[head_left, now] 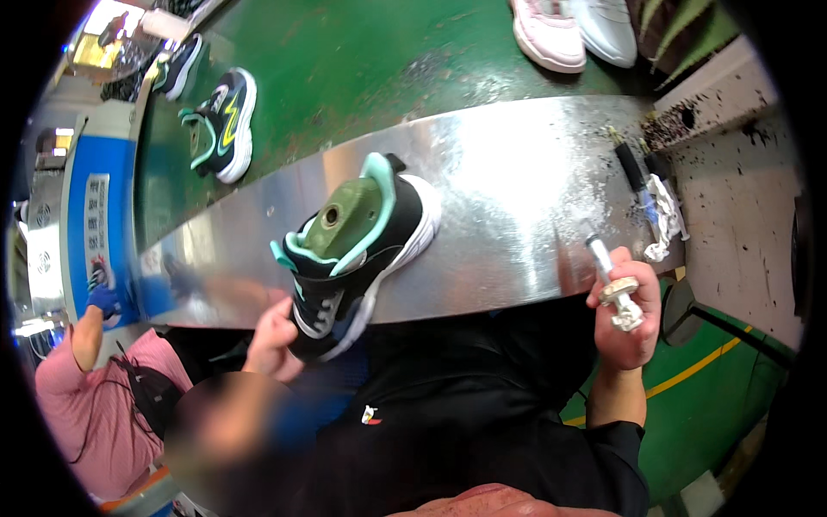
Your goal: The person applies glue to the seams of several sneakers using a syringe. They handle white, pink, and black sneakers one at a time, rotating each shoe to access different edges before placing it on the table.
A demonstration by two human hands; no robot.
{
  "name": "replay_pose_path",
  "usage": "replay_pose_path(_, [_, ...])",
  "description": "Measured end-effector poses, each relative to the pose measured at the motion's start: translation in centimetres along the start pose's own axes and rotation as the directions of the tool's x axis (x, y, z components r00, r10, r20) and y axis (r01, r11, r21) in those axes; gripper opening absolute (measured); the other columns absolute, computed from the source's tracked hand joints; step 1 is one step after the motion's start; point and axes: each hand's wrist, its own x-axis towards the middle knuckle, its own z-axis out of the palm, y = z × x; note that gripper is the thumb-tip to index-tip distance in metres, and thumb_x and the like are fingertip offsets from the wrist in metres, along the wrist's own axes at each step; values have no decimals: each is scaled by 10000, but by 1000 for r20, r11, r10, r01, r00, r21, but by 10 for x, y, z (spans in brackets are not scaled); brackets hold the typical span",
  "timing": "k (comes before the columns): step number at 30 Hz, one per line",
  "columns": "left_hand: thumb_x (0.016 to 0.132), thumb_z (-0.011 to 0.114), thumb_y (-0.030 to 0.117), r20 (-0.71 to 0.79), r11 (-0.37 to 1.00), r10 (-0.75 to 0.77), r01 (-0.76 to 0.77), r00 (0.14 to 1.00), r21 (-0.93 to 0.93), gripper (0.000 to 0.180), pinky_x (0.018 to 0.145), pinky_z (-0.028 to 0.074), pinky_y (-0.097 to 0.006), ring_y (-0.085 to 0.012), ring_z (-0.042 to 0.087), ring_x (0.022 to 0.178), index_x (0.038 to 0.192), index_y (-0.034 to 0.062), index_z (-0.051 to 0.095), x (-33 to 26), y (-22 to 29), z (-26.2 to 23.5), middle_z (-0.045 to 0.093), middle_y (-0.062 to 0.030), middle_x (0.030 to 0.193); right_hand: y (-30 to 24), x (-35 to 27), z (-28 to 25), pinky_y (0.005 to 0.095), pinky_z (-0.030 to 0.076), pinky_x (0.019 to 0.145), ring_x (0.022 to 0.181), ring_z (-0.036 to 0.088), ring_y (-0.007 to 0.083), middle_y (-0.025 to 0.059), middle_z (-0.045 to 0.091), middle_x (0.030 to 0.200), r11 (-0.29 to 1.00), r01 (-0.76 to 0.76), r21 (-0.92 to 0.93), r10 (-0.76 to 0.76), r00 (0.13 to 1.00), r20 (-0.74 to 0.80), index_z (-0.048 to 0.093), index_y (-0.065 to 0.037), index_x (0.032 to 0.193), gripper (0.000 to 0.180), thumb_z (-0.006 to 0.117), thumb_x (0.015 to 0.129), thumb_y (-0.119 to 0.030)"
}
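A black sneaker point(403, 215) with mint-green lining and a white sole lies tilted on the metal-topped bench edge point(508, 189). Inside it sits a green shoe last point(345, 220) with a round hole. My left hand point(272, 342) is closed on the sneaker's toe, which hangs over the near edge. Off to the right, my right hand point(629, 326) grips a syringe point(600, 256) with a clear barrel, its tip pointing up and away from me. Crumpled white material covers the syringe's near end. The syringe is apart from the sneaker.
Black-handled brushes point(630, 166) and crumpled white paper point(663, 220) lie at the bench's right end, beside a stained white panel point(732, 164). Other black sneakers point(231, 125) and a pink shoe point(549, 39) stand on the green surface point(345, 69). At left, a co-worker in pink point(103, 414) wears a blue glove.
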Motion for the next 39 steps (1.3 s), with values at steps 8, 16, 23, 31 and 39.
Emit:
replay_pose_path(8, [870,563,134,202,981,191,-192,961,-15,476,945,470,-397,-264,579,1063,1276,-52,399,139,19,102,541,-184,1211,-3,-1,-10,267,381,718,804,504,158,80,557,881,992,24,-126,0,983,186,593,32,1029,748,602,748,-661])
replay_pose_path(16, [936,505,256,287,984,69,-112,955,138,405,826,517,-375,-324,613,958,1181,-64,467,196,27,146,564,-235,1086,-25,4,-20,321,452,592,642,571,241,107,617,779,809,292,-510,-69,909,411,625,17,934,211,598,850,-174])
replay_pose_path(23, [868,516,13,-173,660,725,-601,666,452,296,779,523,-370,-257,593,874,1111,-13,349,136,87,-59,528,-155,968,-50,8,-35,358,431,577,686,524,262,88,528,811,194,418,-887,40,900,433,597,-62,795,209,680,614,3])
replay_pose_path(31, [754,724,124,-85,250,916,-394,391,884,789,1022,329,-351,-256,447,1177,1389,-18,278,184,135,-126,455,-176,1299,-59,18,-16,394,434,575,739,512,305,114,470,793,-120,489,-864,223,861,456,563,-46,790,196,621,609,1])
replay_pose_path(39, [669,769,17,-196,447,862,-521,467,727,795,900,446,-292,-195,539,1059,1351,58,362,184,157,-108,529,-114,1219,-57,4,-22,270,434,568,660,548,178,94,553,821,481,56,-875,331,912,240,609,17,831,104,623,728,9])
